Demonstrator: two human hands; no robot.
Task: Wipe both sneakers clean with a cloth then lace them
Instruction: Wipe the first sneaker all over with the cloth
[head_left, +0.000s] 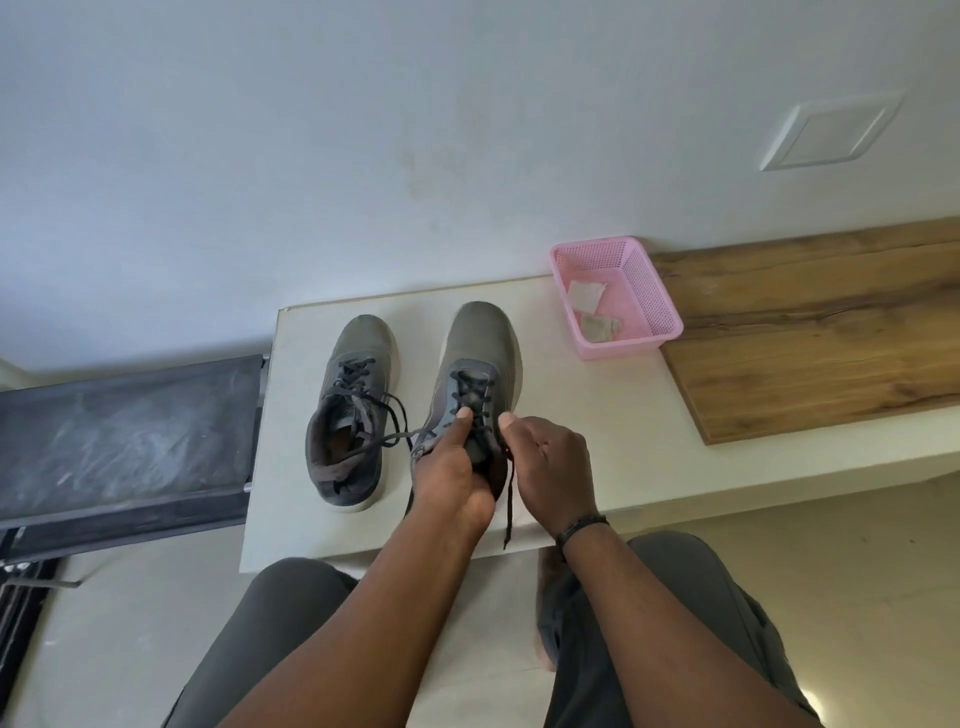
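Two grey sneakers stood side by side on the pale surface at the middle of the frame. The left hand gripped the right sneaker at its tongue, index finger pressed on the laces. The right hand, fingers curled, seemed to pinch the black lace. The left sneaker lay untouched, loosely laced. Right of centre, a pink basket held crumpled cloths.
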